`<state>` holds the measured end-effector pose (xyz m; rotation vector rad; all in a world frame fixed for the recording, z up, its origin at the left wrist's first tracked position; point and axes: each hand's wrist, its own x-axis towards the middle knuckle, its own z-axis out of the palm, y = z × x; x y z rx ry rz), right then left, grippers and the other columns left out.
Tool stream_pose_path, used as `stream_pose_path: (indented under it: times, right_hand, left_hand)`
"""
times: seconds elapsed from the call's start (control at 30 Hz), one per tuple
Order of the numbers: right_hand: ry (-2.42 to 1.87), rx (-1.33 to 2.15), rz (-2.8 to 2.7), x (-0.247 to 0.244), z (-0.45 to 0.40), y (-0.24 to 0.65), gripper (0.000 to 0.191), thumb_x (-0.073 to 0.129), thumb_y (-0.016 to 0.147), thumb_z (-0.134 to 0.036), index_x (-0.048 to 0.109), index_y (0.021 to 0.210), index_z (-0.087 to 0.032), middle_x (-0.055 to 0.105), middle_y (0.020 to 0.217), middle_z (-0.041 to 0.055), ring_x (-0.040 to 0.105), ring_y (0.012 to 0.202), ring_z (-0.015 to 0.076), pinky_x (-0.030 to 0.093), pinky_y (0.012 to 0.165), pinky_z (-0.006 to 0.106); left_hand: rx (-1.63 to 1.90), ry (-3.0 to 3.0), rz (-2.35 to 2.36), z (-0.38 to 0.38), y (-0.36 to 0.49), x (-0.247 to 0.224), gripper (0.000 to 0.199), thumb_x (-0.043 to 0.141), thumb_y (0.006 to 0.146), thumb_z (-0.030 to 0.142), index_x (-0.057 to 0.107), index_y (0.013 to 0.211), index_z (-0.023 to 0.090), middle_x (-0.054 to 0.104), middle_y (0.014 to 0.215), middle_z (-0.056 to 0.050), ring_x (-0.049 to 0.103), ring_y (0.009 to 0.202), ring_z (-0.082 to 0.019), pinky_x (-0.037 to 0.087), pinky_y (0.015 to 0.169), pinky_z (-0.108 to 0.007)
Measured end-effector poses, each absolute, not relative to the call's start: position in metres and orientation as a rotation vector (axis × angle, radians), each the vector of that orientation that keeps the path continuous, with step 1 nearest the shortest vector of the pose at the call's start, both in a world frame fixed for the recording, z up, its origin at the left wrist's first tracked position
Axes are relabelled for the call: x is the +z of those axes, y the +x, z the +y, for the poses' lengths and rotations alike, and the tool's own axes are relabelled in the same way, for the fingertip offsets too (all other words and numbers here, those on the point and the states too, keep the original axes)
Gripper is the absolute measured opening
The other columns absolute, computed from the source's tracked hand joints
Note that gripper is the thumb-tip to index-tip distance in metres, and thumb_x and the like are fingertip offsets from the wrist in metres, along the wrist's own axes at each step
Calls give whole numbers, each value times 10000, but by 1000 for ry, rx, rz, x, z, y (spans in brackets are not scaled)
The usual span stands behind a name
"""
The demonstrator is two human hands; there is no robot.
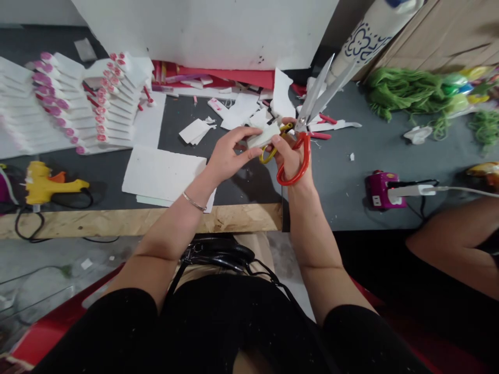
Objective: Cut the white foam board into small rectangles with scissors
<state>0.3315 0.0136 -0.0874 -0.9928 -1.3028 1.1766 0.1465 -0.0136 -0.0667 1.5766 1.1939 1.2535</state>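
Observation:
Between my hands is a small stack of pale paper pieces (263,136). My left hand (230,153) pinches its left side between thumb and fingers. On the right, my right hand (292,156) grips the paper's other side with the thumb on top. Large scissors with red handles (304,156) hang on that same hand, blades parted and pointing away up to the right. A yellow-handled tool (268,154) shows beneath the paper, beside my right fingers. White scraps (241,110) lie just behind my hands, and a small paper stack (195,131) is to their left.
White sheets (166,174) lie front left. Further left are a yellow glue gun (50,183) and rows of pink-tipped white pieces (113,104). At right are green yarn (409,91), a purple power adapter (385,190) and another person's arm (460,234). A white bottle (370,39) stands behind.

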Motion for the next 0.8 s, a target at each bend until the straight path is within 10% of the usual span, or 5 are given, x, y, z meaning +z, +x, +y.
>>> stream_pose_path:
  times: [0.8]
  right_hand:
    - [-835, 1372, -1136, -105, 28, 330, 577, 927, 749, -584, 610, 1190, -387, 660, 1011, -21, 734, 930, 198, 709, 852, 394]
  left_hand:
    - [1023, 2041, 1497, -7, 141, -69, 504, 788, 939, 253, 678, 1424, 177, 734, 1416, -141, 712, 1281, -298, 634, 1010, -376]
